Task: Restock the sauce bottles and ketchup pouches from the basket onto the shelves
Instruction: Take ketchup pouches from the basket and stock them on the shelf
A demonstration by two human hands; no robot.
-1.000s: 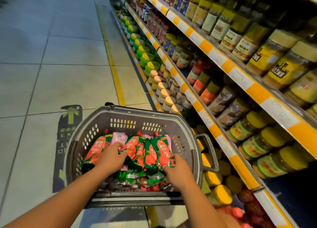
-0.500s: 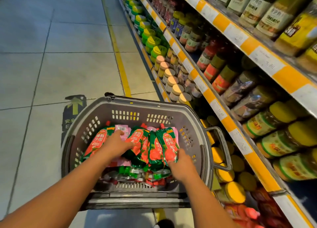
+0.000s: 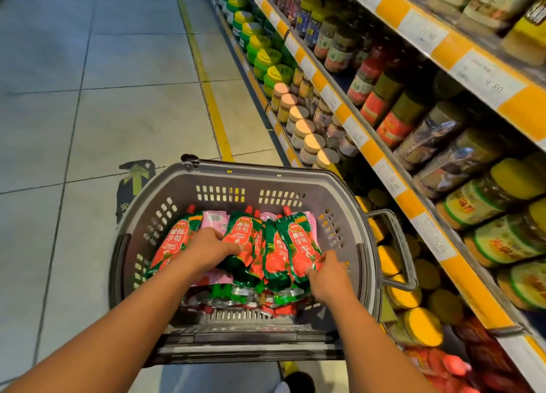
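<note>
A grey basket (image 3: pixel 165 203) stands on the floor, full of ketchup pouches (image 3: pixel 174 242). The left hand (image 3: pixel 206 249) lies on them, its fingers seemingly curled round a pouch (image 3: pixel 239 239). The right hand (image 3: pixel 328 274) pinches another pouch's (image 3: pixel 298 245) lower edge. Shelves (image 3: pixel 384 171) of jars (image 3: pixel 313 144) stand at right.

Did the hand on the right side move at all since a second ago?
Barely. The right hand stays at the same spot inside the basket, near its right wall, gripping the lower end of the ketchup pouches.
</note>
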